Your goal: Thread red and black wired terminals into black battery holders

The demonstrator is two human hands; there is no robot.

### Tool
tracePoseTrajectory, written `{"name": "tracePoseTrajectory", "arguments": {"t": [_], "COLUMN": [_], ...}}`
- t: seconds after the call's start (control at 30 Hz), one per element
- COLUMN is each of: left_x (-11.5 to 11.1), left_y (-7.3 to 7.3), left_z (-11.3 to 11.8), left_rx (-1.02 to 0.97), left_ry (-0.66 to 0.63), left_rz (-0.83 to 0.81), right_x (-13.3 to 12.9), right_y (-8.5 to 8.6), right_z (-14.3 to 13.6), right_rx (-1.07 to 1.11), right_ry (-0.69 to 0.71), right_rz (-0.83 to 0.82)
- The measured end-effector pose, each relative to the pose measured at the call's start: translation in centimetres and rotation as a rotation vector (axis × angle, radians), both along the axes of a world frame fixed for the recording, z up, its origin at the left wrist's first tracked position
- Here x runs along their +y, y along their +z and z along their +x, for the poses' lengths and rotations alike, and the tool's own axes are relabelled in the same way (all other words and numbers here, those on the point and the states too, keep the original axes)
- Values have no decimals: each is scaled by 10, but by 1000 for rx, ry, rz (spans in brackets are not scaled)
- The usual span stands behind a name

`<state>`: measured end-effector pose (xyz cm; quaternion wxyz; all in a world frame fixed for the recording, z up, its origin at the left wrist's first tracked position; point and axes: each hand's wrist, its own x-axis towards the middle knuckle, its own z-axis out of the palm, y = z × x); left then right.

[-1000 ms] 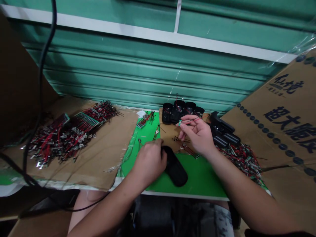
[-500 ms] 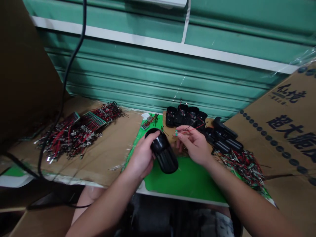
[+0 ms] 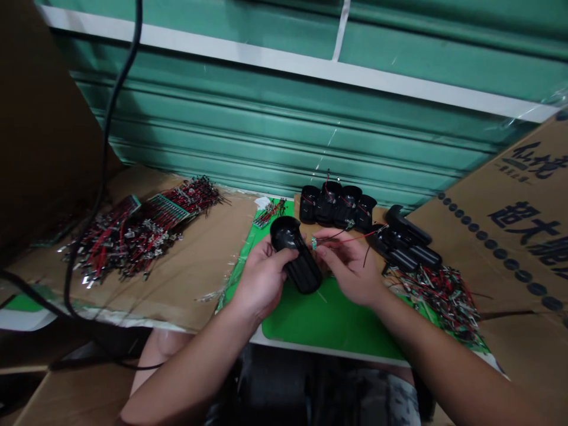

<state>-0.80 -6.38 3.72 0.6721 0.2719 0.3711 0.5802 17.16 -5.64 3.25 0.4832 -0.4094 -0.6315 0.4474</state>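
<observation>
A black plastic shell (image 3: 304, 269), hollow side up and tilted, is held in my left hand (image 3: 261, 275), the thumb lying across it. Just right of the shell, my right hand (image 3: 350, 263) pinches a small green circuit board (image 3: 314, 243) between thumb and fingertips. Red and black wires trail from the board back over the fingers. Both hands are above the green mat (image 3: 337, 322). Behind them stand several black shells (image 3: 331, 201) with thin wires in them.
Wired boards (image 3: 128, 242) lie heaped on cardboard (image 3: 213, 248) at left, with a smaller bunch (image 3: 270, 212) near the middle. More black parts (image 3: 406, 245) and a wire pile (image 3: 448, 299) lie at right, beside a cardboard box (image 3: 501, 260). A black cable (image 3: 106, 124) hangs at left.
My left thumb has shifted from the shell's top end to its middle, and the shell is turned slightly. The board in my right hand is nearer the shell. The camera view has shifted a little.
</observation>
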Motion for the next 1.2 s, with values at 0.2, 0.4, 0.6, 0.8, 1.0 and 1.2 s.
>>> {"name": "tracePoseTrajectory", "arguments": {"t": [0.2, 0.4, 0.6, 0.8, 1.0, 1.2], "left_x": [-2, -5, -16, -21, -7, -6], "left_y": [-2, -2, 10, 29, 18, 9], "left_z": [1, 2, -3, -13, -8, 1], "left_rx": [93, 198, 292, 348, 371, 274], "left_ry": [-10, -29, -67, -103, -77, -70], "left_rz": [76, 92, 123, 211, 217, 181], "right_x": [3, 8, 5, 2, 3, 7], "right_y": [-3, -6, 0, 2, -4, -9], "right_z": [3, 6, 3, 4, 6, 8], "right_rx": [-214, -306, -305, -330, -356, -398], "right_ry": [-16, 16, 44, 76, 33, 7], "right_rz": [222, 372, 431, 460, 475, 519]}}
